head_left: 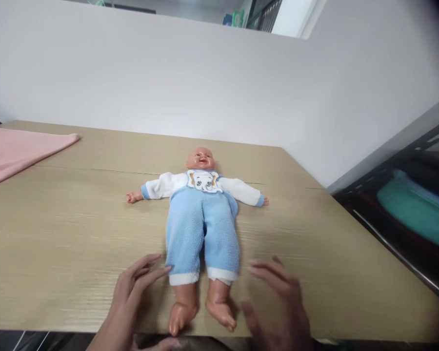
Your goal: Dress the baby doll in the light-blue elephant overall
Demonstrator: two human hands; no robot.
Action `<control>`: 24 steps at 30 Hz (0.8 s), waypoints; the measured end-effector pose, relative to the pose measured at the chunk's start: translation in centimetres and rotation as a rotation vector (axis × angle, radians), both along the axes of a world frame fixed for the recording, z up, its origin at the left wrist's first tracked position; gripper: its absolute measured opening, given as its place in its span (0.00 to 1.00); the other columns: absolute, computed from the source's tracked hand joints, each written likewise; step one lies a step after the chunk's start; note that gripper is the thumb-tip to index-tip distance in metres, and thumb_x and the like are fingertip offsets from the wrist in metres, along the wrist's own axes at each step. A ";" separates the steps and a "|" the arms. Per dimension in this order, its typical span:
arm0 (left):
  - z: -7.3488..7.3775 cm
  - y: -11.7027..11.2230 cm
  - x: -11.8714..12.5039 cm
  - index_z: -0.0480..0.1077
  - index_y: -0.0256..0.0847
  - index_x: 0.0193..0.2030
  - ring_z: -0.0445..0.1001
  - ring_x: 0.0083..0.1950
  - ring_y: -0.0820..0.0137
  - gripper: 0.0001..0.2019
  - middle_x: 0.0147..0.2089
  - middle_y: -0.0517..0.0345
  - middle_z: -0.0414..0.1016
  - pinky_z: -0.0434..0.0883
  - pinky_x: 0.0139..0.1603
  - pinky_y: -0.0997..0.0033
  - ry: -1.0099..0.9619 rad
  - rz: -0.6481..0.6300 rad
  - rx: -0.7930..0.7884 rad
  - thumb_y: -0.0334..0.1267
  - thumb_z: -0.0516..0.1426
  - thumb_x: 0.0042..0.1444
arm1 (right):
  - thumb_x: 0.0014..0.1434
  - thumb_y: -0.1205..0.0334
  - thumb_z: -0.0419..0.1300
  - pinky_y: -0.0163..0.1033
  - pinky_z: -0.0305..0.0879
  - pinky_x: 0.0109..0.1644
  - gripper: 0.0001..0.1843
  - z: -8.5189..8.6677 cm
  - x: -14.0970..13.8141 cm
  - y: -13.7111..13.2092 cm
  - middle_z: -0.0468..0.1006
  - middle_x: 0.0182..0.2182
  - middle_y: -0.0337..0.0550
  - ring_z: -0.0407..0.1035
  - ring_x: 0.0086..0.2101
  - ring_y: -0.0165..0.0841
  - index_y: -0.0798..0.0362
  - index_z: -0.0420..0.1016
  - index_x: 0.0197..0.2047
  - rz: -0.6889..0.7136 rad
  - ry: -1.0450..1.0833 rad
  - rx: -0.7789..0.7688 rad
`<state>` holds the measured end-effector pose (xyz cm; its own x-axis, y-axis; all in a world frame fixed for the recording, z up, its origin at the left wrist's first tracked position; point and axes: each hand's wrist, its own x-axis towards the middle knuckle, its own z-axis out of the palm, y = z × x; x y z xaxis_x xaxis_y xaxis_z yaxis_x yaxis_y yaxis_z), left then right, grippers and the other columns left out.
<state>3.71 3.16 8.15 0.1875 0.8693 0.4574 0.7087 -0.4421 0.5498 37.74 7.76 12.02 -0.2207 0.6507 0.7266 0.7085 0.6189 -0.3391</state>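
Note:
A baby doll [202, 219] lies on its back on a wooden table [66, 234], arms spread, feet toward me. It wears light blue fleece trousers and a white top with an elephant bib. My left hand [129, 302] hovers just left of the doll's left trouser cuff, fingers stretched out and apart, holding nothing. My right hand [278, 307] is to the right of the doll's feet, fingers spread, slightly blurred by motion, also holding nothing. Neither hand touches the doll.
A pink cloth [18, 151] lies on the table's far left corner. A white wall [168, 78] runs behind the table. To the right stands a dark rack [398, 214] holding a teal folded cloth [417, 209].

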 end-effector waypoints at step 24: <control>11.2 28.7 12.7 0.69 0.39 0.72 0.77 0.69 0.43 0.33 0.69 0.37 0.77 0.72 0.71 0.43 0.461 -0.302 0.036 0.53 0.68 0.67 | 0.61 0.44 0.73 0.55 0.82 0.55 0.26 -0.2 8.8 24.8 0.86 0.51 0.54 0.82 0.51 0.52 0.50 0.81 0.57 -0.090 -0.054 -0.214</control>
<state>16.42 31.86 19.33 0.6142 0.7309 0.2974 0.7110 -0.6761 0.1932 46.56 32.56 11.82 -0.1896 0.8073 0.5588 0.7783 0.4705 -0.4158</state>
